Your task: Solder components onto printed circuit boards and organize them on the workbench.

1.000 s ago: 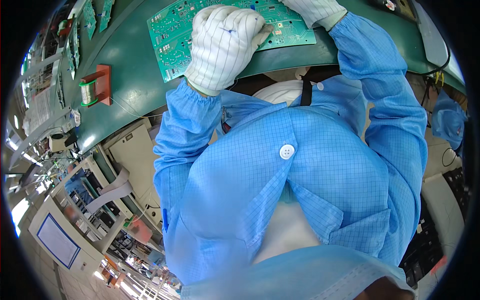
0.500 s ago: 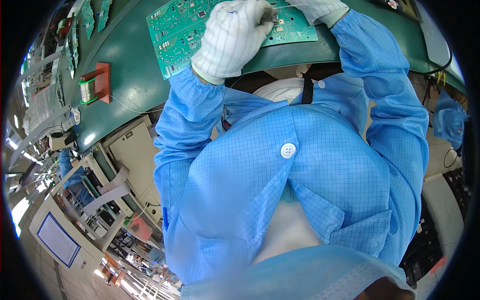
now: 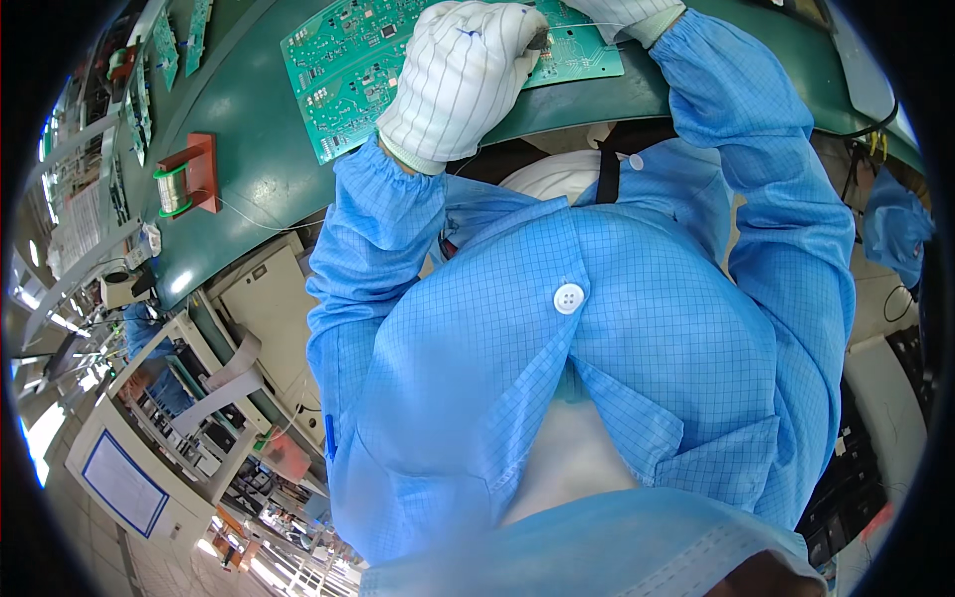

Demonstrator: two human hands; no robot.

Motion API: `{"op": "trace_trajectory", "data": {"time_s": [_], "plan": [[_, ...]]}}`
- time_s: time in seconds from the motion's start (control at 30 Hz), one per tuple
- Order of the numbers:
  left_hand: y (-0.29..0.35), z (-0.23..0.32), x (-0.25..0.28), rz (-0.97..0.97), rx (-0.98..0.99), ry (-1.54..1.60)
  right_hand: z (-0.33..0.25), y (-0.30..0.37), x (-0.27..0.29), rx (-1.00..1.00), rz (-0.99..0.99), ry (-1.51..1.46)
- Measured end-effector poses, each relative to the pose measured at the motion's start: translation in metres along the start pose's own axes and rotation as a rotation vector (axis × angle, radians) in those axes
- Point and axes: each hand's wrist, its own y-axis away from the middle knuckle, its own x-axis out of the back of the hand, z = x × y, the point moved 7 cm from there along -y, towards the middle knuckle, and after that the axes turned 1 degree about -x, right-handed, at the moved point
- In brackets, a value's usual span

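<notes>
My left hand [image 3: 463, 85], in a white striped glove, is closed over a green circuit board [image 3: 343, 109], its thumb and fingers pinched near the board's right half. A thin solder wire [image 3: 254, 221] runs from a spool toward my left wrist, and a fine pale strand shows at the pinched fingertips. Dark material covers one fingertip. My right hand [image 3: 629, 18], gloved too, is at the top edge beyond the board's right part. The picture's edge cuts off most of its fingers, so its grip is hidden.
The solder spool [image 3: 173, 191] sits in a red-brown stand [image 3: 204, 169] on the green bench [image 3: 254, 149], left of the board. More green boards [image 3: 166, 48] stand upright at the far left. A cable [image 3: 865, 131] lies at the bench's right end.
The board and both hands appear shifted slightly left and up in the picture, along with the bench. My left hand stays pinched over the board, its wrist turned slightly.
</notes>
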Motion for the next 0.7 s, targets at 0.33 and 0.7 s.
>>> {"op": "trace_trajectory", "data": {"time_s": [0.33, 0.7], "plan": [[-0.004, 0.003, -0.005, -0.131, -0.053, -0.022, 0.000, -0.001, -0.005, 0.007, -0.002, 0.002], [-0.004, 0.003, -0.004, -0.140, -0.071, -0.040, -0.001, -0.002, -0.003, 0.004, 0.010, -0.038]]}}
